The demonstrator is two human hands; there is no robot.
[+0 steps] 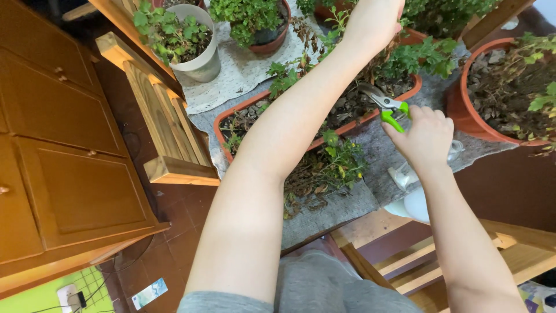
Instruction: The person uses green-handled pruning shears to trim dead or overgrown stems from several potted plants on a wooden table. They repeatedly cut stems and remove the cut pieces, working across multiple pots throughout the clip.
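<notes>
My right hand clenches green-handled pruners | light, stiff, grip handles | left hand reaches into plants, grasp unclear

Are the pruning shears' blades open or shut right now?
Open: the pruning shears in the right hand show two grey blades spread apart over the long terracotta planter.

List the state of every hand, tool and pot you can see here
Left hand: reaching into the plants, fingers hidden.
Right hand: closed on the shears' green handles.
Shears: blades slightly apart, over the trough.
Trough: mostly dry leaves, a few green sprigs.
White pot: upright, green plant.
Cabinet: doors shut.
</notes>
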